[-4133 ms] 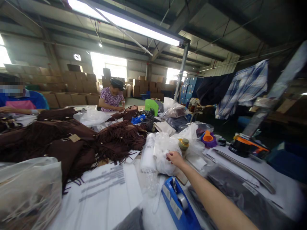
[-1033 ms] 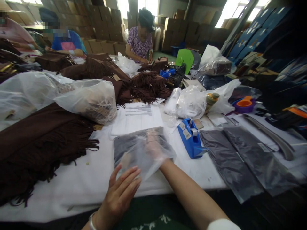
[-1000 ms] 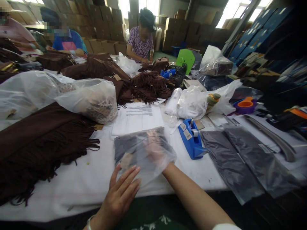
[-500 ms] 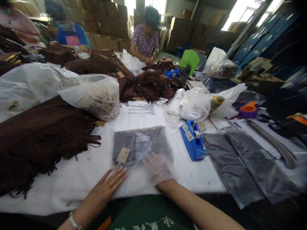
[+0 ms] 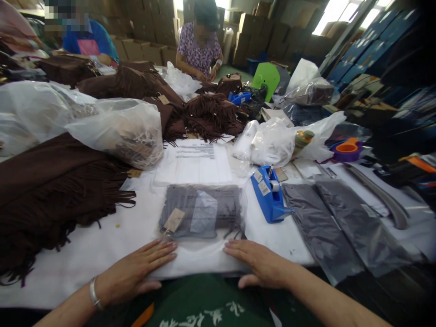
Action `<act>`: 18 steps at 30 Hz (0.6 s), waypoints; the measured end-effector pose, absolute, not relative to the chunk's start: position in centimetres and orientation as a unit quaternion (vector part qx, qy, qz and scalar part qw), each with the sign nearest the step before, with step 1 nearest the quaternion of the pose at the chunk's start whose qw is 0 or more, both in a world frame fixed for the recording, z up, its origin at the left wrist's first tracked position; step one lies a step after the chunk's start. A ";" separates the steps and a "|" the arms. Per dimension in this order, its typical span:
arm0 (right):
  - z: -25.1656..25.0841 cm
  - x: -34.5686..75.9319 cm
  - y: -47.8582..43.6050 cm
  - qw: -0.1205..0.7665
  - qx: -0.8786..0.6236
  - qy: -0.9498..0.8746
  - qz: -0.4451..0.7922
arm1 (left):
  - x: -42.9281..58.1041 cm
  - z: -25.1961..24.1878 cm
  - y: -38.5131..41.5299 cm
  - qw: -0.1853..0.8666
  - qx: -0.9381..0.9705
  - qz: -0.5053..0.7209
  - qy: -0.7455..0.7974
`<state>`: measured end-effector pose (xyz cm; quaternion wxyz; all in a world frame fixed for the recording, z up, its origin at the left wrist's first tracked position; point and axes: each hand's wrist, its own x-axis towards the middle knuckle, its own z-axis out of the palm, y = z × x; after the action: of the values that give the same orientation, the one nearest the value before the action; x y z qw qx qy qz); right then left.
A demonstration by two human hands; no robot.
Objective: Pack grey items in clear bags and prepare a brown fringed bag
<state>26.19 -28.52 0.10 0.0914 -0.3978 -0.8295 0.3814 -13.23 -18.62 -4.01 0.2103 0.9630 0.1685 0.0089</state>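
A clear plastic bag [image 5: 203, 213] holding a folded grey-brown fringed garment with a paper tag lies flat on the white table [image 5: 102, 245], right in front of me. My left hand [image 5: 136, 272] rests flat on the bag's near left edge, fingers stretched out. On the near right edge lies my right hand [image 5: 260, 265], also flat, thumb tucked below the table edge. Neither hand grips anything.
A blue tape dispenser [image 5: 269, 195] sits right of the bag, then several dark flat bags [image 5: 340, 227]. Brown fringed garments [image 5: 51, 190] and a stuffed plastic sack [image 5: 119, 131] lie left. A stack of printed bags [image 5: 194, 163] is behind. Other people work at the far side.
My right hand has come out of the bag. Both hands have slid back to the near edge and now lie flat on it. The bag lies flatter.
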 end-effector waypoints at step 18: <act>-8.4 24.9 -29.2 0.340 -0.735 -0.537 0.236 | -12.5 -9.0 -18.2 0.096 0.790 0.203 0.571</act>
<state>24.92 -29.22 -8.42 0.3400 -0.7351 -0.5369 0.2360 -12.46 -18.17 -9.04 0.0956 0.7898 0.5709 0.2029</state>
